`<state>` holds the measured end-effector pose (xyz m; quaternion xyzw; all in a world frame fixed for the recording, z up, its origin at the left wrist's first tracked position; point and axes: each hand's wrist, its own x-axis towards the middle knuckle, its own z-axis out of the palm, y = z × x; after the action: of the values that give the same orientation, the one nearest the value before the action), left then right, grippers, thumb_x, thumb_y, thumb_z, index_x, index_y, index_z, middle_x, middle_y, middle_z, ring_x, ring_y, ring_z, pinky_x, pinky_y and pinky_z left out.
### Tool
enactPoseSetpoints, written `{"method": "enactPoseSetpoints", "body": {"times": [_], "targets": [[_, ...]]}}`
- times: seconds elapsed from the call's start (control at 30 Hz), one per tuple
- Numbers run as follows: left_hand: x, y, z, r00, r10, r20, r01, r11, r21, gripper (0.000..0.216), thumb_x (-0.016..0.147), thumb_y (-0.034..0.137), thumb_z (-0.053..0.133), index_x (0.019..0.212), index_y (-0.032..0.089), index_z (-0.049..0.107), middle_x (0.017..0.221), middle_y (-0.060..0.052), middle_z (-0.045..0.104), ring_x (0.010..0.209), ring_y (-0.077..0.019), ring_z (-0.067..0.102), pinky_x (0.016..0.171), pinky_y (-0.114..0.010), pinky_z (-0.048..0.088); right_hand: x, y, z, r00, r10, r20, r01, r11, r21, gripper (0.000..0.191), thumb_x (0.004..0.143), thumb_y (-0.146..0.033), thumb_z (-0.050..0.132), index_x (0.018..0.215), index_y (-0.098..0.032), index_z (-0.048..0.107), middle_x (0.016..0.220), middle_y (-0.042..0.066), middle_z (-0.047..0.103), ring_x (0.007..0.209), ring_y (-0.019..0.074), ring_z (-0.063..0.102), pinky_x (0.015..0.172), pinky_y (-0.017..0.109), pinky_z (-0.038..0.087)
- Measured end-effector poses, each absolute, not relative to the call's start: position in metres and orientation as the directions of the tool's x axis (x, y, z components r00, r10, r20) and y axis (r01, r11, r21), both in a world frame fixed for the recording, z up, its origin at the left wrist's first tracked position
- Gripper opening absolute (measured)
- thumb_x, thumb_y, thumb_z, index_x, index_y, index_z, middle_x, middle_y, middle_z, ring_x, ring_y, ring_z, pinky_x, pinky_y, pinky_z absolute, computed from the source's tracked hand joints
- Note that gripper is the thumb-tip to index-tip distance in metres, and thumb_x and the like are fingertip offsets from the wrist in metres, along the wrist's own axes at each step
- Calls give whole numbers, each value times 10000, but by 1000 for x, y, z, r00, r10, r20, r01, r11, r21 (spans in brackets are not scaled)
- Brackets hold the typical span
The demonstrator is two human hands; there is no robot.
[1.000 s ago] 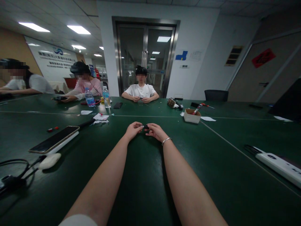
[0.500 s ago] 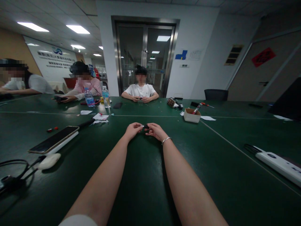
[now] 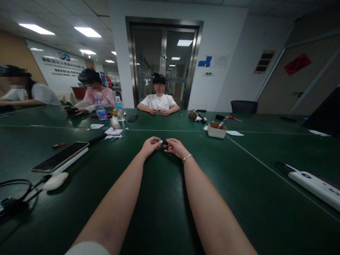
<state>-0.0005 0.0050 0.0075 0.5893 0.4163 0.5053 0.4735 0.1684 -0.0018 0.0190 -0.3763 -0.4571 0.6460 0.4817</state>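
Above the middle of the green table [image 3: 164,198], my left hand [image 3: 150,146] and my right hand [image 3: 175,147] meet fingertip to fingertip. Between them is a small object with a silver part [image 3: 161,141] and a black part [image 3: 165,142]. The fingers of my left hand pinch its silver end. My right hand, with a bracelet [image 3: 188,158] at the wrist, is closed round the black end. Its exact kind is too small to make out, and fingers cover much of it.
To the left lie a phone [image 3: 62,156] on a white block, a white mouse-like piece [image 3: 55,181] and cables [image 3: 16,203]. A small box [image 3: 217,131] stands ahead right; a white power strip [image 3: 313,186] lies at right. Bottles [image 3: 119,109] and co-workers [image 3: 158,102] are beyond.
My hands stay almost in place, with slightly more of the silver part showing between the fingertips. At the left, a co-worker in pink has shifted the dark object in their hands a little.
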Motion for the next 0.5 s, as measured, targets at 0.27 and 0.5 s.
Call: {"method": "enactPoseSetpoints", "body": {"times": [0.27,0.5], "targets": [[0,8,6,113,981,160,11,-162,987,253,638,252,704,842,124,628,698,-38,636,579,-92,557,564,-220,430,169,0,17,-247,968,-49,-279,-120,-953,37,862,-175,534,878,-141,531,573,5,614,388,48,490,604,322,585],[0,4,10,141,974,176,-25,-174,984,268,643,292,704,844,139,613,627,-13,607,541,-91,540,533,-219,417,169,-2,19,-257,965,-50,-274,-122,-954,26,870,-165,522,870,-142,532,581,4,618,398,46,495,610,309,585]]}}
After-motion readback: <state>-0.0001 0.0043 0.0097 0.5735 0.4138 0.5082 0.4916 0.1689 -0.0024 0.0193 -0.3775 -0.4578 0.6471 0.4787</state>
